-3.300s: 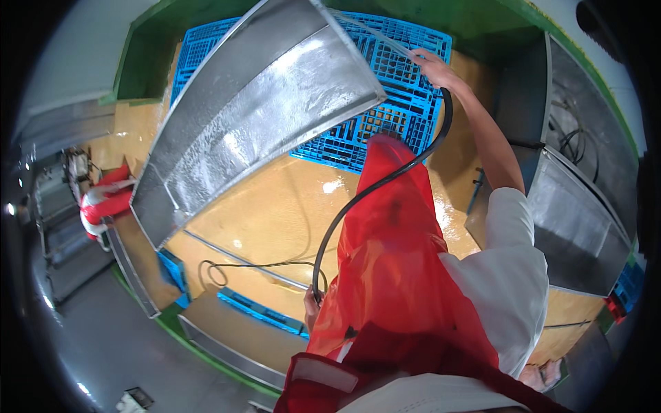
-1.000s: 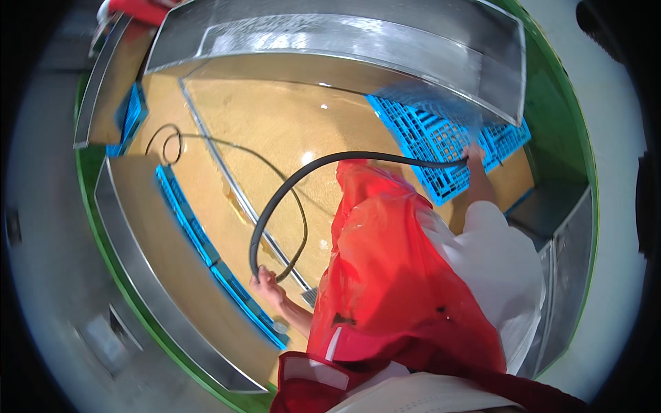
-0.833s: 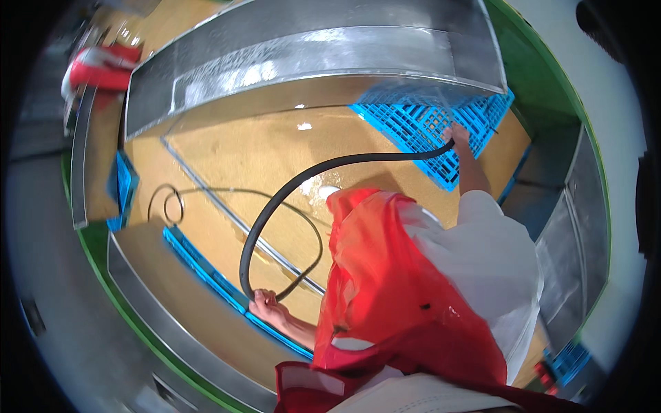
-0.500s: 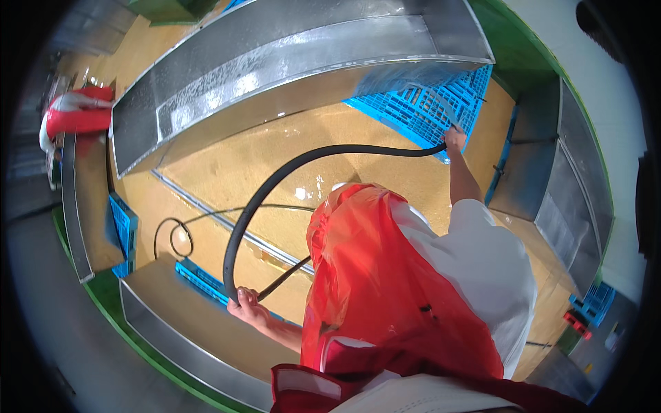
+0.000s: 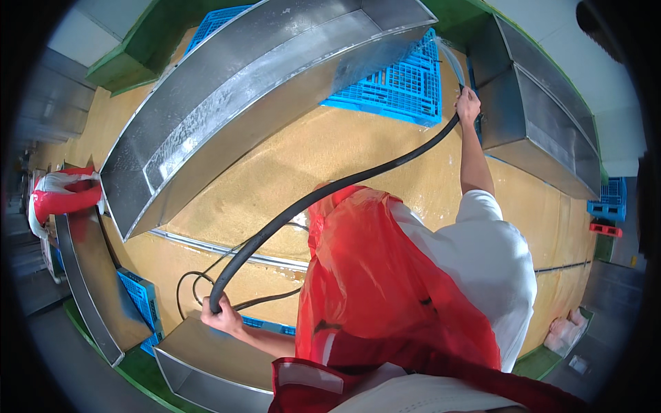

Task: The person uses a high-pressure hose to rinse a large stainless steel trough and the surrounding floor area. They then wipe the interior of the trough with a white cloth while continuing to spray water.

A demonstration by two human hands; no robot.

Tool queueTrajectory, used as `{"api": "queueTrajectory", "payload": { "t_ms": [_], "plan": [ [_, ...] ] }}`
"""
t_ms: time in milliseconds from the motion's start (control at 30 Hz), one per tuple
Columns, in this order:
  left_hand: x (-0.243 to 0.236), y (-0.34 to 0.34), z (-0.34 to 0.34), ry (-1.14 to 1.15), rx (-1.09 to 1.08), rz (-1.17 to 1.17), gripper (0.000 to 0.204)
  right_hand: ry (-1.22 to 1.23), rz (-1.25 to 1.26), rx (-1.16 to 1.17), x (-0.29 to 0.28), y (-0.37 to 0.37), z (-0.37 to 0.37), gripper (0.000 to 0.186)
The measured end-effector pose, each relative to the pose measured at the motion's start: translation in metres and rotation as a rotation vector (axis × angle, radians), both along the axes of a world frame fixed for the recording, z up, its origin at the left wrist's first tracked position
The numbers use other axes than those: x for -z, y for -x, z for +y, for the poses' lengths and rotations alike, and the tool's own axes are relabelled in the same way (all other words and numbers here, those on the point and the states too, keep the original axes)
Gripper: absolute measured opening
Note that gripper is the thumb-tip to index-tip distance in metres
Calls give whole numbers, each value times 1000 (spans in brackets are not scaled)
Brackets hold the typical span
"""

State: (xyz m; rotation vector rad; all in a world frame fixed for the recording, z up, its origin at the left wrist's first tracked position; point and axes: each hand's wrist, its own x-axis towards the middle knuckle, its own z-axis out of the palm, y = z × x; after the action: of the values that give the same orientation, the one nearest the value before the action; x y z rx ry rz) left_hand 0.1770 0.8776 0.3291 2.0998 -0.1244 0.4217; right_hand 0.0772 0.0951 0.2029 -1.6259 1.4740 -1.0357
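A thick black hose (image 5: 322, 195) runs slantwise in front of me, from low on the left up to the right. My right hand (image 5: 468, 107) is closed around it near its far end, with the arm stretched out. A stream of water (image 5: 451, 60) leaves that end toward the far side, beside a blue plastic pallet (image 5: 396, 89). Lower on the left, my left hand (image 5: 222, 319) grips the same hose, fingers wrapped round it. Beyond the hose, a long metal trough (image 5: 227, 120), wet inside, stands partly over the pallet.
Another metal trough (image 5: 561, 110) stands at the right, and one (image 5: 206, 351) at the lower left. Thinner hose loops (image 5: 189, 292) lie on the wet tan floor (image 5: 275, 158) by a drain channel (image 5: 227, 249). A person in red and white (image 5: 65, 193) bends at the far left.
My right hand has moved farther away with the hose end, and the water now points beside the pallet. The hose hangs straighter. My view has turned, shifting the troughs.
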Motion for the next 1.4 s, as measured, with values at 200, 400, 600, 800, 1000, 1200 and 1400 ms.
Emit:
{"api": "queueTrajectory", "payload": {
  "t_ms": [200,400,600,800,1000,1200,1400],
  "plan": [
    [-7,-83,67,-83,92,-49,26,19,98,94,4,-17,41,38],
    [-63,-194,74,-188,234,-229,28,42,-28,159,48,-57,75,32],
    [-78,-297,101,-201,324,-230,33,-147,-106,305,82,-119,145,41],
    [-57,-368,112,-161,346,-118,31,-42,-2,417,89,-114,189,41],
    [-42,-425,124,-113,284,52,34,40,187,384,56,-122,257,37],
    [24,-455,198,-112,300,280,26,320,320,294,32,-144,345,30],
    [70,-454,207,-268,412,459,32,200,420,290,-3,-160,427,30]
  ]
}}
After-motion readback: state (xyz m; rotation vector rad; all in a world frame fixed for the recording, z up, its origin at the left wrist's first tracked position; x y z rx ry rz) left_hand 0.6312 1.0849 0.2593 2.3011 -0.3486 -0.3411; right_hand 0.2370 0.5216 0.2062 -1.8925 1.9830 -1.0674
